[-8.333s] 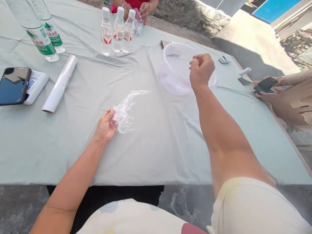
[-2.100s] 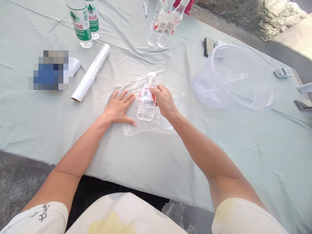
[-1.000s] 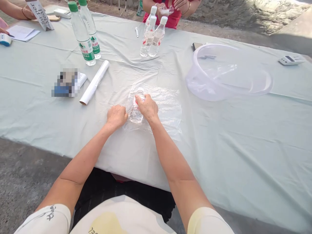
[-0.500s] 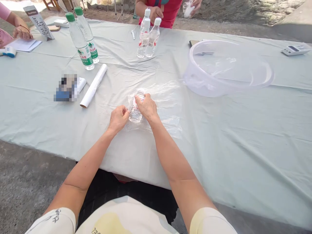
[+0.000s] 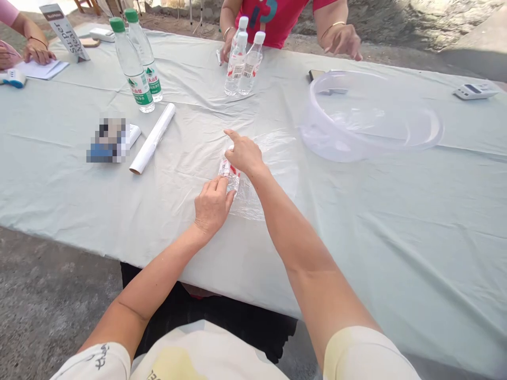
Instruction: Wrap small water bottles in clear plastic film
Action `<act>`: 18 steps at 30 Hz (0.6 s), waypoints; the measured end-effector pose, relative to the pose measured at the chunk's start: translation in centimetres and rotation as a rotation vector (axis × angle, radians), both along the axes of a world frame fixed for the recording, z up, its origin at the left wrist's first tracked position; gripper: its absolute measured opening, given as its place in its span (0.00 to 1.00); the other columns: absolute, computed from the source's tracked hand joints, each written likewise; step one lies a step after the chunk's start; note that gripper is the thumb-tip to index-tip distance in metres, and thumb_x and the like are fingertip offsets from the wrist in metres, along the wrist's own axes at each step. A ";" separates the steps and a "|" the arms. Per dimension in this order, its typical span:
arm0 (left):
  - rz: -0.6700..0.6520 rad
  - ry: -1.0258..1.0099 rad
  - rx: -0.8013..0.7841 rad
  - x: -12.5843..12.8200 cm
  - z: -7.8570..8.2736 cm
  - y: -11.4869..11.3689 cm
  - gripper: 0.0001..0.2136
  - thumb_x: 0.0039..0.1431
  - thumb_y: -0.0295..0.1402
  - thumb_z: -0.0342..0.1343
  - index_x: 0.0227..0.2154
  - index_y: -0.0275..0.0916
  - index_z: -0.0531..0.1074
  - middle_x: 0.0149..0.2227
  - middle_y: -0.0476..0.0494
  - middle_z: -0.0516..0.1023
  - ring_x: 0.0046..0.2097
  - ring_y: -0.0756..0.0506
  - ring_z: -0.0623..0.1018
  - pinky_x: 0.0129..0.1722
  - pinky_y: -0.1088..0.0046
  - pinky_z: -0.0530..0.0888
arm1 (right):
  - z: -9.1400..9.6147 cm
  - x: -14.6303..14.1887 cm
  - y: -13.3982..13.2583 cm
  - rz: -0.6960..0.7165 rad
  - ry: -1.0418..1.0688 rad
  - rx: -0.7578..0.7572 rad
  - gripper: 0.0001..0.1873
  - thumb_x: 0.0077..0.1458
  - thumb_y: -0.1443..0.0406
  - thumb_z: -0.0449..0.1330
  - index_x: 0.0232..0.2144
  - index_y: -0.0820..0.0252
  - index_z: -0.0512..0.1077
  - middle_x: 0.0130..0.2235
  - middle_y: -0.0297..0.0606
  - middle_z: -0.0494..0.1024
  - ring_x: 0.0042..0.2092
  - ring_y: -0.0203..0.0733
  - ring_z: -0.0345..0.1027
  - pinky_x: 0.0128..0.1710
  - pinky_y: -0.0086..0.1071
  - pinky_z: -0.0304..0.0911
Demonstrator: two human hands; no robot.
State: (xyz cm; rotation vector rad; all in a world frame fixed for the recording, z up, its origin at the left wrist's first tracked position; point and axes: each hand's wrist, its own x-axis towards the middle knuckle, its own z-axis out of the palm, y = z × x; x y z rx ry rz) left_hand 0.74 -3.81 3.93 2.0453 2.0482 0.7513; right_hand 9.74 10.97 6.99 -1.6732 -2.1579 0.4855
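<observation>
In the head view, a long roll of film point(image 5: 152, 138) is lying on the cloth-covered bench point(image 5: 328, 237) to the left of the hands, with two green-capped bottles point(image 5: 138, 79) standing behind it. Three white-capped bottles point(image 5: 236, 66) are standing farther back, in front of a person in a red shirt point(image 5: 269, 26), and a translucent basin point(image 5: 336, 142) is sitting to the right, well apart from the hands. The right hand point(image 5: 244, 152) is getting in the way of seeing the neck end of the small bottle point(image 5: 229, 171).

That bottle is lying between the two hands, on spread clear plastic point(image 5: 275, 163). The left hand point(image 5: 212, 206) is resting its fingers over the base end, thumb standing apart — whether they are clamping, one cannot tell. The right hand is hovering over the neck end, index finger pointing outward and the others curling in; whether they are gripping anything is not showing.

The bottle is looking clear, its white-and-red label facing up — wrinkled plastic is glinting around its base.
</observation>
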 end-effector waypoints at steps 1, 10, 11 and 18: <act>-0.005 0.020 0.017 0.1 -0.1 0.0 0.10 0.68 0.34 0.53 0.49 0.41 0.72 0.56 0.40 0.78 0.54 0.40 0.78 0.39 0.68 0.77 | 0.1 0.0 1.0 0.005 -0.015 -0.042 0.33 0.53 0.72 0.57 0.62 0.53 0.70 0.44 0.47 0.79 0.49 0.58 0.71 0.53 0.52 0.63; -0.093 0.179 0.041 2.2 -0.5 0.0 0.11 0.69 0.32 0.50 0.45 0.41 0.78 0.59 0.40 0.77 0.55 0.37 0.77 0.35 0.64 0.77 | -1.5 3.7 5.6 -0.153 0.397 -0.080 0.07 0.52 0.68 0.59 0.30 0.63 0.77 0.33 0.42 0.79 0.36 0.44 0.72 0.43 0.39 0.67; -0.127 0.199 0.034 2.7 -0.4 0.0 0.11 0.68 0.29 0.50 0.44 0.41 0.79 0.60 0.41 0.76 0.55 0.37 0.77 0.34 0.63 0.76 | -2.0 4.2 5.5 -0.187 0.457 -0.132 0.06 0.51 0.68 0.59 0.29 0.63 0.77 0.32 0.41 0.79 0.34 0.41 0.71 0.40 0.37 0.67; -0.309 0.264 0.050 6.1 -0.3 -0.2 0.12 0.64 0.25 0.50 0.37 0.41 0.79 0.61 0.32 0.73 0.54 0.34 0.74 0.41 0.53 0.71 | -3.4 8.1 4.9 -0.168 0.455 -0.182 0.12 0.44 0.72 0.56 0.29 0.62 0.80 0.30 0.37 0.79 0.33 0.39 0.69 0.38 0.32 0.64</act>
